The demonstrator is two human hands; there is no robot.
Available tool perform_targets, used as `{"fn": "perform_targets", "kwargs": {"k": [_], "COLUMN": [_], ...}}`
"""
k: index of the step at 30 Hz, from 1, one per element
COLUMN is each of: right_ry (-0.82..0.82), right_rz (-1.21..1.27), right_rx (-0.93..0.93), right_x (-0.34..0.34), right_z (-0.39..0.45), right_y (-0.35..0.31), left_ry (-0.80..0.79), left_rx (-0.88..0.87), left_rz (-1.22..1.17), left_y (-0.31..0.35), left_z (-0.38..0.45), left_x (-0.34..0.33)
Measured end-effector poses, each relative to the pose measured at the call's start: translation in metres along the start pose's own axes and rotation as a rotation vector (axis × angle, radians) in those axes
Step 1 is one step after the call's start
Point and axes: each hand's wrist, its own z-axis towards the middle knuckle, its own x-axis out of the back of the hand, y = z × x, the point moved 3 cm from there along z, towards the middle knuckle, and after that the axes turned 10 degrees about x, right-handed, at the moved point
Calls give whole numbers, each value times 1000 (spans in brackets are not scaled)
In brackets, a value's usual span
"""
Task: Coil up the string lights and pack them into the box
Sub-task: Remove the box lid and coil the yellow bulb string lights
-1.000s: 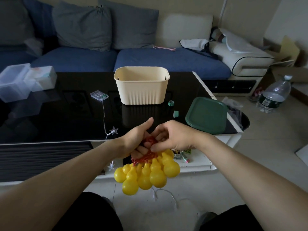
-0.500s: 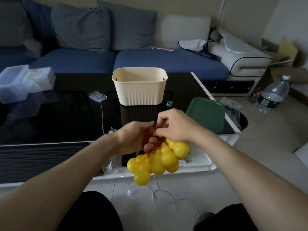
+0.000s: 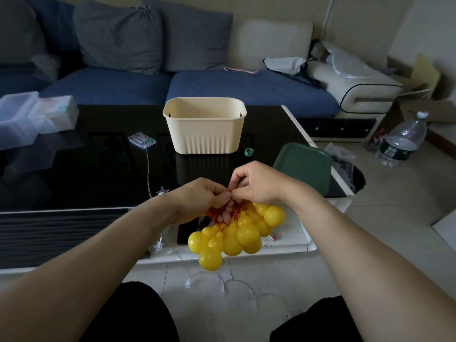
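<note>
You can read no text, brand or number anywhere here. The water bottle [image 3: 400, 143] far to the right of your fingers carries a dark label, but its print is too small for you to make out.

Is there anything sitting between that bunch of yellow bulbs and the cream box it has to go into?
Nothing visible does. The yellow bulbs, held by left hand and right hand, hang in front of the open cream box; only bare black table lies between.
</note>
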Motion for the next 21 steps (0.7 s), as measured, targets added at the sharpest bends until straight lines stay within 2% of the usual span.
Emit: {"fn": "perform_targets", "kwargs": {"k": [3, 6, 8, 10, 11, 12, 16, 18, 21], "right_ry": [1, 30, 233, 466, 500, 453, 68, 30, 55], "right_rz": [-4, 236, 337, 112, -13, -96, -260, -320, -391], "right_rx": [-6, -39, -48, -72, -89, -112, -289, -314, -269], "right_x": [2, 15, 26, 32, 32, 29, 13, 10, 7], "right_z": [4, 6, 10, 14, 16, 20, 33, 36, 40], "right_y": [1, 4, 15, 33, 42, 51, 74, 82, 95], "left_ry": [23, 6, 31, 62, 60, 47, -5, -5, 14], "left_rx": [15, 28, 60, 117, 143, 169, 253, 279, 293], "left_rz": [-70, -246, -294, -308, -320, -335, -438, -450, -406], "left_y": [-1, -1, -2, -7, -9, -12, -20, -21, -23], "left_z": [2, 5, 8, 11, 11, 11, 12, 15, 15], "left_x": [1, 3, 3, 2, 1, 0, -4, -4, -4]}}
